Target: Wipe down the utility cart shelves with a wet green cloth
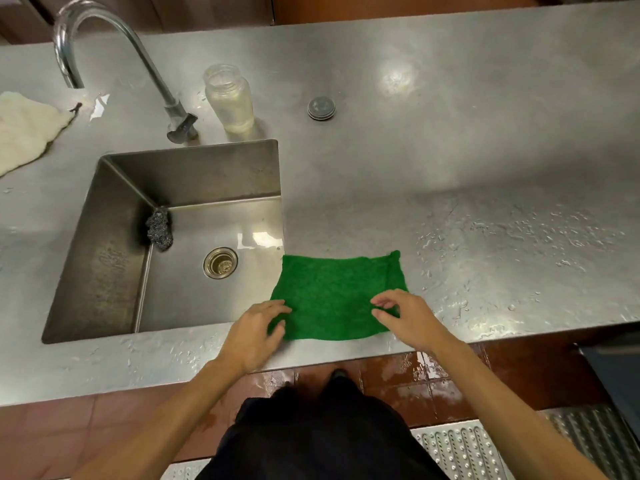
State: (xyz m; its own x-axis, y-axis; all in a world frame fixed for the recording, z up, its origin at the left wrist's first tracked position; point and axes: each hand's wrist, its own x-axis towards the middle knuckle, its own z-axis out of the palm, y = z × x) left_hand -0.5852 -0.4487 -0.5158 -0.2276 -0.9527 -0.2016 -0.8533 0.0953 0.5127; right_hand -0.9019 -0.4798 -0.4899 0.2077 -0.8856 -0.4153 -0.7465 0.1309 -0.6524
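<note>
A green cloth (336, 292) lies spread flat on the wet steel counter (450, 174), just right of the sink and close to the counter's front edge. My left hand (256, 327) is on the cloth's near left corner, its fingers curled over the edge and pinching it. My right hand (401, 317) is at the near right corner, thumb and fingers closing on a bit of the cloth. No utility cart shows in this view.
The steel sink (104, 258), left of the cloth, holds a steel-wool scourer (159, 230) and a drain (220, 262). Behind it stand a curved tap (104, 29) and a clear plastic jar (230, 98). A white rag (24, 129) lies far left. Water drops cover the counter's right side, and the floor tiles are wet.
</note>
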